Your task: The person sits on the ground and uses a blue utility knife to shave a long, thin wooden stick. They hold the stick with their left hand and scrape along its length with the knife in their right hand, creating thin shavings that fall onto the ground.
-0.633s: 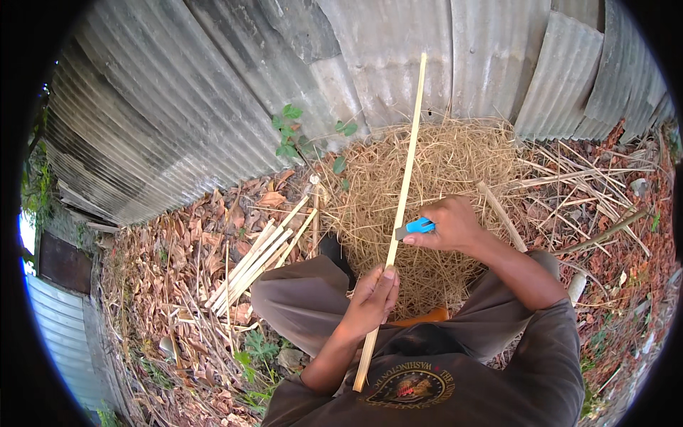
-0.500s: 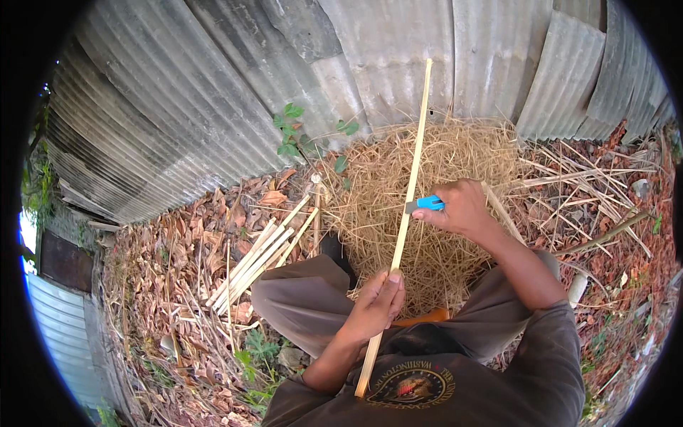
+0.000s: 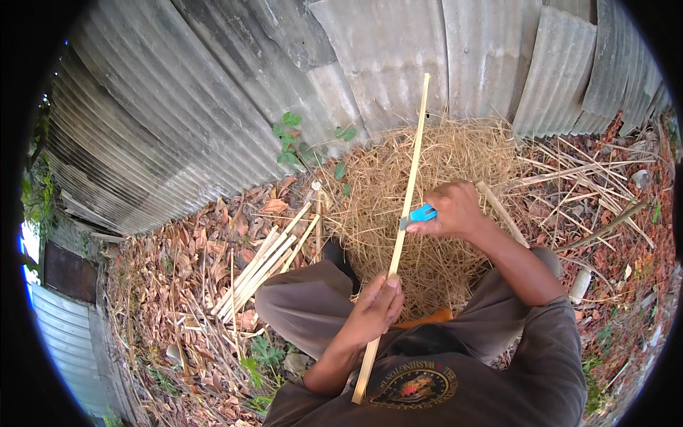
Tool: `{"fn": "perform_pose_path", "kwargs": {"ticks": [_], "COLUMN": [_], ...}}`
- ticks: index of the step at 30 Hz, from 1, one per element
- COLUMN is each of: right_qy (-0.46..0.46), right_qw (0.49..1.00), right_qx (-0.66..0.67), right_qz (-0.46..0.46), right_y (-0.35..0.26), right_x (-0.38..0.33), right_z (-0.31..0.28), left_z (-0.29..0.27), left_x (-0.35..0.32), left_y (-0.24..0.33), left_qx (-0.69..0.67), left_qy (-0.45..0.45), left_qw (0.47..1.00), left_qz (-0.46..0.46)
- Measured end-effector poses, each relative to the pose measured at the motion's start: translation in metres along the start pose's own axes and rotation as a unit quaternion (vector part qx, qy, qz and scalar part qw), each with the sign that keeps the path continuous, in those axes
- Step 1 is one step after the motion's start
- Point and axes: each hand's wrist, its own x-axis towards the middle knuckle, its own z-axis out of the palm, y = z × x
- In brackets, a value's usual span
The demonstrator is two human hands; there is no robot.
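Note:
A long pale strip, apparently bamboo (image 3: pixel 411 178), slants from my chest up and away toward the metal fence. My left hand (image 3: pixel 377 304) is closed around its lower part, thumb on top. In my right hand (image 3: pixel 455 210) is a blue utility knife (image 3: pixel 422 213), gripped by its handle. Its blade rests against the strip, a short way above my left hand. A heap of thin dry shavings (image 3: pixel 441 267) lies under the strip, between my bent legs.
Several pale split strips (image 3: pixel 260 274) lie stacked left of my knee, on dry leaves. More thin sticks (image 3: pixel 576 181) are scattered at the right. A corrugated metal fence (image 3: pixel 384 57) rises at the far side, with a small green plant (image 3: pixel 288 139) before it.
My right hand and the knife have slid down along the strip toward my left hand. The strip's far end sits slightly lower in view. My left hand keeps its grip.

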Motion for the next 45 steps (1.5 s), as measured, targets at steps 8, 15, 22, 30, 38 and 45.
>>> {"fn": "perform_pose_path", "kwargs": {"ticks": [8,15,22,30,38,45], "right_qy": [-0.044,-0.066,0.029,-0.036,-0.01,-0.053], "right_qw": [0.981,0.997,0.999,0.968,0.95,0.949], "right_qx": [-0.034,0.036,0.005,-0.068,-0.142,-0.19], "right_qz": [0.184,0.006,-0.043,0.241,0.278,0.245], "right_y": [0.057,-0.013,0.007,0.085,0.13,0.147], "right_x": [0.005,-0.012,-0.005,-0.002,-0.011,-0.025], "right_z": [-0.004,-0.001,0.003,-0.019,-0.03,-0.014], "left_z": [0.003,0.0,-0.002,-0.004,-0.029,-0.037], "left_x": [-0.029,-0.017,-0.015,-0.052,-0.089,-0.106], "left_y": [-0.007,-0.008,-0.003,-0.01,-0.023,-0.021], "left_qx": [0.038,0.071,0.002,-0.012,0.035,0.063], "left_qy": [-0.027,0.009,-0.018,-0.056,-0.093,-0.03], "left_qw": [0.999,0.997,1.0,0.997,0.991,0.989], "left_qz": [-0.015,0.03,0.004,-0.051,-0.088,-0.134]}}
